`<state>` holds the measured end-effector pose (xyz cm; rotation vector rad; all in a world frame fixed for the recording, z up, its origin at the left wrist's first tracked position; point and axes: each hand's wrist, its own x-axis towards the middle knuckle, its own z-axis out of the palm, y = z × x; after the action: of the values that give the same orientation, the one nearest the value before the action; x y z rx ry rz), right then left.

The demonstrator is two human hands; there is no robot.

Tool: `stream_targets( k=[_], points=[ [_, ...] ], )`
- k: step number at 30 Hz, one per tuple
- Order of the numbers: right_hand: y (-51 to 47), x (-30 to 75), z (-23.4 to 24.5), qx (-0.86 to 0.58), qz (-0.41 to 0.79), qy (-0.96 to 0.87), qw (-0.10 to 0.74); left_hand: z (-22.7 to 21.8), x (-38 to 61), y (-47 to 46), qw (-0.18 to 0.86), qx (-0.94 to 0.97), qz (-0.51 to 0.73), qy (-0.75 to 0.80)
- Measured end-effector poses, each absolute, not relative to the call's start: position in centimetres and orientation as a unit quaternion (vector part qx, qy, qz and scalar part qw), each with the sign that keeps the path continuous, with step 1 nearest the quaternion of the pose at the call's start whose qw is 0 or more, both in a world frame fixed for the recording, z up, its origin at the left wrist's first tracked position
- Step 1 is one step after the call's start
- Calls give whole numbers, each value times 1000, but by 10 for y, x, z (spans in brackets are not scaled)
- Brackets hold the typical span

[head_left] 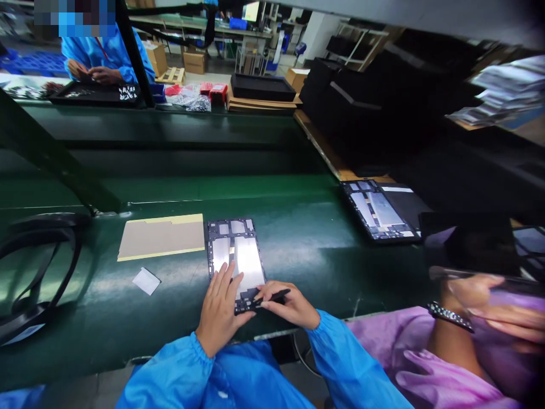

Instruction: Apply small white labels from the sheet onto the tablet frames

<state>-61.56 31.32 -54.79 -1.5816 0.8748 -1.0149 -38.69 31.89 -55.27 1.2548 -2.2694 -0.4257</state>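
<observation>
One tablet chassis, 7 o'clock from view ctr: L hand lies open, palm-down on it; R hand grips black pen-like tool at chassis' 5 o'clock. Prob. best: light L pressure, guide tip slowly.

Left hand rests on tablet chassis, green tabletop; right hand holds black pen-shaped tool.

One pen-like tool, one yellow-edged sheet
</observation>
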Motion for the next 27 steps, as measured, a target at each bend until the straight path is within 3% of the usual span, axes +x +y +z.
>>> stream_targets(
  k=[3,6,10,13,17,20,22,24,27],
  points=[
    [311,-625,-550,-549,-498,406,535,-554,-371,322,298,513,-224,-773],
    [300,-637,-551,-436,-554,499,504,-558,-346,318,354,599,-331,-637],
    [281,-639,-552,-425,-495,638,409,-559,-325,302,363,573,-485,-552],
    [275,-623,-554,-490,-414,670,373,-565,-324,298,353,549,-531,-540],
    [283,-604,-559,-582,-347,623,392,-590,-335,294,373,578,-483,-542],
    [279,-604,-565,-569,-353,610,424,-588,-349,258,368,572,-441,-585],
    [264,-604,-567,-511,-377,621,459,-567,-360,209,324,572,-412,-631],
    [237,-598,-567,-427,-390,636,511,-537,-372,144,211,606,-376,-668],
    [178,-571,-561,-319,-430,612,582,-494,-387,37,169,628,-338,-680]
  ],
)
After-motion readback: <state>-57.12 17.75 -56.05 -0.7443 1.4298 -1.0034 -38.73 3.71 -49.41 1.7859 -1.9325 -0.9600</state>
